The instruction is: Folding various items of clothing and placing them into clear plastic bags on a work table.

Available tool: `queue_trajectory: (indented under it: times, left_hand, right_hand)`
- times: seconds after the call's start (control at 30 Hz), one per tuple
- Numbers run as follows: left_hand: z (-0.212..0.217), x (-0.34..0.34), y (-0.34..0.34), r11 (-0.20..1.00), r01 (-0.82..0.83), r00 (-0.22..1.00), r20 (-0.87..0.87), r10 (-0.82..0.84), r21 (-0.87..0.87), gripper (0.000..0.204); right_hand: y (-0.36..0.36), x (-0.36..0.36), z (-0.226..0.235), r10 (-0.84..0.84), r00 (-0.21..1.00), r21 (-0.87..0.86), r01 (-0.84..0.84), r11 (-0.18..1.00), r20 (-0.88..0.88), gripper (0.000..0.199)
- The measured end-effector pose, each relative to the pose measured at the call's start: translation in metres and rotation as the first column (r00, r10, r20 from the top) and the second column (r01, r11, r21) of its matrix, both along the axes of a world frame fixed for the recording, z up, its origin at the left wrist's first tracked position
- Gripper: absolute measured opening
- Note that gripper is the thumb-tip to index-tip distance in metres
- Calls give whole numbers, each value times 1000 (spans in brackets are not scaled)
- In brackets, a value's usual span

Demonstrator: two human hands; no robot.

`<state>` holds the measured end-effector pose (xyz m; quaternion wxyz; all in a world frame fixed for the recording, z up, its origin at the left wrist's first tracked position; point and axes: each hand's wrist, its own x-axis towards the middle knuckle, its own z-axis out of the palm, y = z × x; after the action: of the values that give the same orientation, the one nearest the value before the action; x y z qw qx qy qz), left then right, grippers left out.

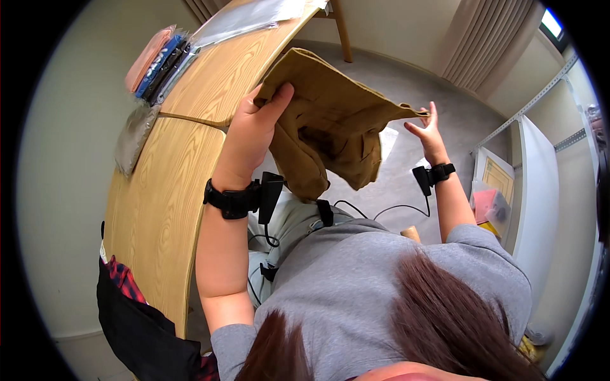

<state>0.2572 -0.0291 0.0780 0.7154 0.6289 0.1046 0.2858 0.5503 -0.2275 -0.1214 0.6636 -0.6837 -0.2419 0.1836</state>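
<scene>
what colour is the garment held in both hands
Tan, a khaki brown garment, plain with no pattern; seen in the head view.

A person in a grey short-sleeved T-shirt (375, 279) with long dark reddish-brown hair (445, 317). Each wrist carries a black strap with a small black box (270, 193), thin black cables (381, 209) trailing toward the lap.

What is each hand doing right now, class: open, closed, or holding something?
Left hand: closed on the tan garment, thumb over its upper edge.
Right hand: fingers pinching the garment's far corner, palm mostly open.
</scene>
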Motion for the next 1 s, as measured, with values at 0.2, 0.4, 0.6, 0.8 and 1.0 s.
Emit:
queue_trajectory:
  times: [0.2,0.4,0.6,0.8,1.0]
  left_hand:
    - [-5,-17,6,998,-56,997,-52,57,5,28]
    - [-12,-32,34,972,-230,973,8,230,-41,24]
    - [-48,-31,73,958,-288,956,-64,288,6,21]
    - [-69,-18,68,981,-183,978,-112,176,-63,25]
    - [-62,-23,65,994,-52,985,-167,34,-100,32]
  right_hand:
    - [38,-30,-12,554,746,171,-531,830,-370,34]
    - [49,-1,-17,480,824,452,-320,833,-301,17]
    - [33,11,43,454,860,533,-277,799,-234,14]
    - [17,-7,78,485,859,454,-372,809,-161,27]
    - [-4,17,63,693,697,468,-558,686,-185,33]
